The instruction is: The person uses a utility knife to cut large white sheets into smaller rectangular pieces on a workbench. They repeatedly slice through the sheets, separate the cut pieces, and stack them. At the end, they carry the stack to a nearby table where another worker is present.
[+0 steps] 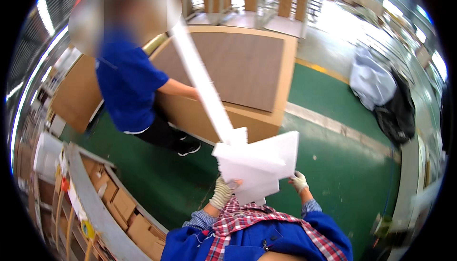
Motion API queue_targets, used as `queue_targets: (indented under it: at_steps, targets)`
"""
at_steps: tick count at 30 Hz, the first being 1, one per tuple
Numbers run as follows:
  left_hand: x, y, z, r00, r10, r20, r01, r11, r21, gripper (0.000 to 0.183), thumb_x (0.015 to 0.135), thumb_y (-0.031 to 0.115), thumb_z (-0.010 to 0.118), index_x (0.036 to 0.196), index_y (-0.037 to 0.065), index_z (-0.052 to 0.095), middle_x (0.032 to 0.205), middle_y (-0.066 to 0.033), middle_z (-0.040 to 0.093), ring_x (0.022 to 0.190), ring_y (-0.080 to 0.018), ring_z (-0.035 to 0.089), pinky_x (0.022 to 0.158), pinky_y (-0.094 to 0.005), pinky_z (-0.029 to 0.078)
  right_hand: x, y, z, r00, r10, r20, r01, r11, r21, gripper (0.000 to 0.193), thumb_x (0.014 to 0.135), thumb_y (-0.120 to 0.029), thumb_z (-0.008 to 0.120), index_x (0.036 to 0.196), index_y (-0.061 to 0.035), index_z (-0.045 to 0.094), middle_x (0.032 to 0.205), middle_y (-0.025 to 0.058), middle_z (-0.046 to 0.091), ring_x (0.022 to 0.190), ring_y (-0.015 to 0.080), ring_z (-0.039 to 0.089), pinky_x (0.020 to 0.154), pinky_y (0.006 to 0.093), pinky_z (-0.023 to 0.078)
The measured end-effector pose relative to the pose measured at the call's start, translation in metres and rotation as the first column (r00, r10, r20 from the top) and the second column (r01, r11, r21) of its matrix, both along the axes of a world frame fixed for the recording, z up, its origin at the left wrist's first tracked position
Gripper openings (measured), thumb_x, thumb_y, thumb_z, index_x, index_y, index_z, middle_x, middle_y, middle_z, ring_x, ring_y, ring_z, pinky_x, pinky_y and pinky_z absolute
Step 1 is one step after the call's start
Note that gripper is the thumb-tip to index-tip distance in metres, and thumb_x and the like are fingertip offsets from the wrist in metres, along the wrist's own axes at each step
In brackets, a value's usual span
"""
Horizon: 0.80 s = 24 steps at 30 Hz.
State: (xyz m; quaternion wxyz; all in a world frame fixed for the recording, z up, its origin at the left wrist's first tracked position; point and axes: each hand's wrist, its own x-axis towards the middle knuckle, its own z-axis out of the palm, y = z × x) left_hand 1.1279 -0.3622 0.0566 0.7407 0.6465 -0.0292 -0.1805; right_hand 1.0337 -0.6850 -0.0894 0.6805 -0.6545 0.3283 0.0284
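Right now we have both gloved hands up under a stack of white foam pieces.

Closest to us, our left hand [223,192] is closed on the lower left edge of the white foam pieces [259,166], and our right hand [299,182] is clamped on their lower right corner, the bundle held up in front of our chest above the green floor [333,166]. Rising from the stack, a long white foam strip [202,80] slants up and to the left. Just beyond it lies a big flat cardboard box [238,70], and a co-worker in a blue shirt [128,85] leans over its left side, one arm touching it. Down at our left run shelves of small cartons [119,204]; far right, grey and black bags [385,94] sit well apart.
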Motion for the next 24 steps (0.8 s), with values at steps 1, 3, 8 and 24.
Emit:
queue_targets:
  at_steps: [1, 3, 8, 24]
  targets:
    - [0.007, -0.004, -0.002, 0.998, -0.034, 0.049, 0.034, 0.999, 0.008, 0.043, 0.064, 0.009, 0.072, 0.101, 0.004, 0.053, 0.093, -0.0038, 0.057, 0.084, -0.0121, 0.052, 0.072, -0.0279, 0.046, 0.012, 0.005, 0.018, 0.997, -0.073, -0.019, 0.074, 0.992, 0.101, 0.024, 0.078, -0.017, 0.056, 0.099, -0.0060, 0.056, 0.079, 0.0022, 0.057, 0.061, 0.0106, 0.051, 0.052, 0.0231, 0.044]
    - [0.012, -0.005, -0.010, 0.999, -0.020, 0.025, 0.022, 0.996, -0.083, 0.043, 0.064, 0.011, 0.073, 0.102, 0.004, 0.053, 0.094, -0.0034, 0.057, 0.084, -0.0115, 0.053, 0.073, -0.0272, 0.045, 0.027, 0.019, 0.038, 0.971, -0.220, -0.094, 0.237, 0.927, 0.289, 0.020, 0.079, -0.019, 0.053, 0.096, -0.0085, 0.057, 0.079, 0.0004, 0.057, 0.061, 0.0118, 0.053, 0.050, 0.0219, 0.043]
    - [0.061, -0.034, -0.013, 0.992, -0.127, -0.025, 0.123, 0.985, -0.122, 0.038, 0.065, 0.012, 0.072, 0.098, 0.004, 0.055, 0.090, -0.0027, 0.059, 0.082, -0.0109, 0.054, 0.072, -0.0265, 0.046, 0.049, -0.018, -0.021, 0.944, -0.272, 0.185, 0.171, 0.887, 0.428, 0.024, 0.083, -0.026, 0.042, 0.099, -0.0133, 0.054, 0.087, -0.0018, 0.059, 0.071, 0.0131, 0.055, 0.050, 0.0247, 0.044]
    - [0.184, -0.125, -0.007, 0.985, -0.001, -0.172, -0.033, 0.980, -0.196, 0.043, 0.064, 0.006, 0.066, 0.103, -0.002, 0.049, 0.093, -0.0085, 0.054, 0.083, -0.0196, 0.052, 0.073, -0.0331, 0.045, 0.146, -0.078, 0.068, 0.956, -0.242, -0.166, 0.294, 0.803, 0.519, 0.033, 0.084, -0.027, 0.046, 0.110, -0.0072, 0.048, 0.096, 0.0055, 0.059, 0.072, 0.0148, 0.057, 0.060, 0.0267, 0.046]
